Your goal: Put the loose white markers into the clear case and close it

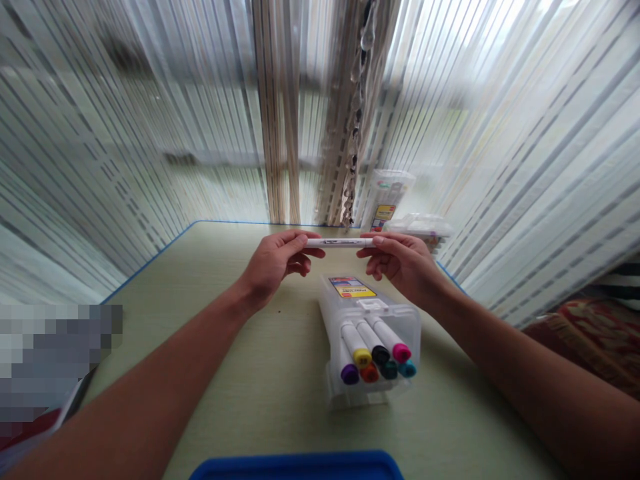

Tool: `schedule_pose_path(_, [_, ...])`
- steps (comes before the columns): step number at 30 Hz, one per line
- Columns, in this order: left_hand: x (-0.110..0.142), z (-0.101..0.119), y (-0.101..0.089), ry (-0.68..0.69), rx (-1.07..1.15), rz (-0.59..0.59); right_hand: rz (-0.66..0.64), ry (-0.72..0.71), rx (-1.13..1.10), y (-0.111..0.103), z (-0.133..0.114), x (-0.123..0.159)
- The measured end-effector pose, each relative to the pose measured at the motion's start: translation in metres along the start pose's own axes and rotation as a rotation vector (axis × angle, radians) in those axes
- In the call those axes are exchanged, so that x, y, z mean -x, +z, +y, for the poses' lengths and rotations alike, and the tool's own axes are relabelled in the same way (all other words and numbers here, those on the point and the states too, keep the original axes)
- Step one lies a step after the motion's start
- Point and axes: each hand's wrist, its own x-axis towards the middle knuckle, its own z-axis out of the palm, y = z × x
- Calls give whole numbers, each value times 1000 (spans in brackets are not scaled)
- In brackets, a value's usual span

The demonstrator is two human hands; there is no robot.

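Note:
A white marker (pixel 340 243) is stretched level between my two hands above the table. My left hand (pixel 280 257) pinches its left end, and my right hand (pixel 400 257) pinches the right end. Dark print runs along the barrel; both tips are covered by my fingers. Below and slightly right lies a clear plastic marker case (pixel 327 313) with a yellow label, its near end open. Several white markers (pixel 377 333) with purple, yellow, orange, black, green, pink and blue ends stick out of it toward me.
Behind my right hand stand an upright clear case (pixel 390 193) and a lower clear box (pixel 420 225). A blue object's edge (pixel 300 463) shows at the table's (pixel 240 400) near side. String curtains (pixel 210 120) hang behind. Patterned fabric (pixel 595 340) lies at the right.

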Motion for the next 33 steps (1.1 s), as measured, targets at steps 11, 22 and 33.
schedule_pose_path(11, [0,1,-1,-23,64,-7,2,57,-45,-1,-4,0])
schedule_pose_path(22, [1,-1,0,56,-78,-7,-8,-4,34,0,1,1])
schedule_pose_path(33, [2,0,2,111,-181,3,-5,-31,105,-1,4,1])
